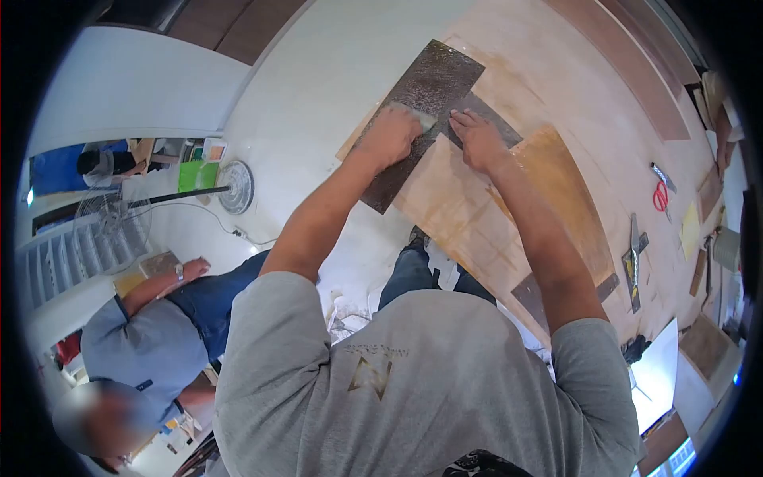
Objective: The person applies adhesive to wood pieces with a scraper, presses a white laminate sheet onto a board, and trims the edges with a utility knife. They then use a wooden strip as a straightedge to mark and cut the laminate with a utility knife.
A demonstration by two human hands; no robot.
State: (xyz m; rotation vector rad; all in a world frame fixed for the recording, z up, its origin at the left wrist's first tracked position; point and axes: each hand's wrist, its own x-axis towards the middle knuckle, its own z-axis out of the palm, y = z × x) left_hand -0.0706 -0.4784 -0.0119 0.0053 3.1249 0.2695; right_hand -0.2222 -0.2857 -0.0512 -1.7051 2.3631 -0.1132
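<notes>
The left hand (pixel 391 133) is closed on a pale pad (pixel 421 118) pressed to the dark tile (pixel 421 103), upper centre of the frame; the right hand (pixel 477 137) is laid flat, fingers spread, beside it. Rubbing down appears under way; next, firm strokes towards the tile's edges seem called for.

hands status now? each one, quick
Left hand: closed on a pale pad, pressing it on the dark plank.
Right hand: open, flat on the plank, holding nothing.

Red scissors (pixel 660 195) and a square (pixel 634 262) lie at right; a fan (pixel 111 226) and a seated person (pixel 151 334) are at left.
</notes>
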